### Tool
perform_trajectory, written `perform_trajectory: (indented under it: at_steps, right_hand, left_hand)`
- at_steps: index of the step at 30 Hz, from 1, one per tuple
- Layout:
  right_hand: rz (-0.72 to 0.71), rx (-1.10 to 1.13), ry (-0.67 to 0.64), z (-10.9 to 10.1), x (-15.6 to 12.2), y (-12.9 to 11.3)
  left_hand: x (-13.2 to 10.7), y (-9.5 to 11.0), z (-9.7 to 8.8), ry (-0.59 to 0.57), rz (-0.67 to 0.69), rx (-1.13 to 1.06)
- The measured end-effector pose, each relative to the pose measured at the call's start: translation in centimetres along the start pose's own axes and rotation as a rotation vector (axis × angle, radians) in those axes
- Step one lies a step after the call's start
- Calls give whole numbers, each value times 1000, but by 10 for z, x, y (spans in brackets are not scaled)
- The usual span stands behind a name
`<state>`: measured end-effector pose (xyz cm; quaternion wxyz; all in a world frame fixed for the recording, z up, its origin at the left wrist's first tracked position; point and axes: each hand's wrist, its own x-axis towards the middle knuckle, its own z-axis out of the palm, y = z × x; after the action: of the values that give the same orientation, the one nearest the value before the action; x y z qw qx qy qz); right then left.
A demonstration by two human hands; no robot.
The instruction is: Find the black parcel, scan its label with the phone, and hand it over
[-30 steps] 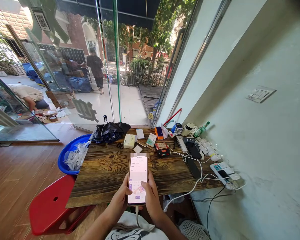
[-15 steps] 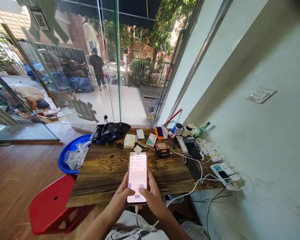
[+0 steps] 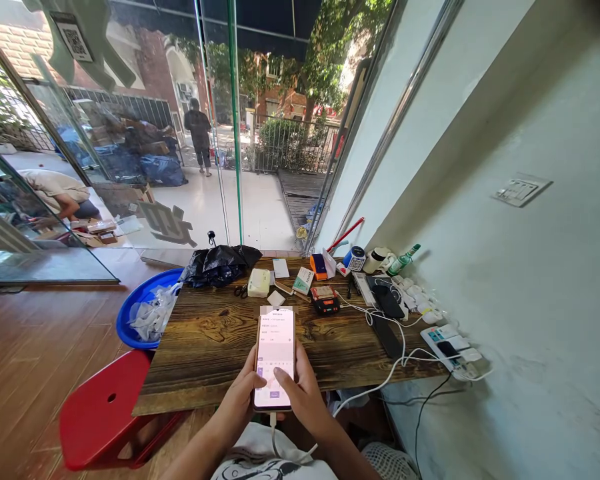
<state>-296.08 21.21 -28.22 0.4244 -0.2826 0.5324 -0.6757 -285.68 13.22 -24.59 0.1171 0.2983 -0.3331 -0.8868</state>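
A smartphone [image 3: 275, 347] with a lit pink and white screen stands upright over the near edge of the dark wooden table [image 3: 205, 347]. My left hand [image 3: 240, 397] wraps its lower left side, thumb lying on the screen. My right hand [image 3: 305, 393] wraps the lower right side, its thumb also pressed on the screen. A white cable [image 3: 275, 437] hangs from the phone's bottom toward my lap.
The table's far side holds a black bag [image 3: 219, 262], a small white box [image 3: 259, 283], a black and red device [image 3: 325, 299], phones, chargers and a power strip [image 3: 450, 347]. A red stool [image 3: 105, 410] and blue basin [image 3: 143, 307] sit to the left. Behind the glass door [image 3: 215, 127], a person crouches and another stands.
My right thumb has slid up and left across the lower screen. The phone stays where it was. The person outside has walked farther away.
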Motion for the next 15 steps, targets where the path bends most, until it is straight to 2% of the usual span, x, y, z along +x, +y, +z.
perform_trajectory:
  at_steps: [6,15]
  right_hand:
    - [142,103,34,-3,-3,4]
    - [131,94,22,-1,-2,2]
  left_hand:
    - [0,-6,-2,93,0,93]
    - [10,-19,-19,-3,26,-107]
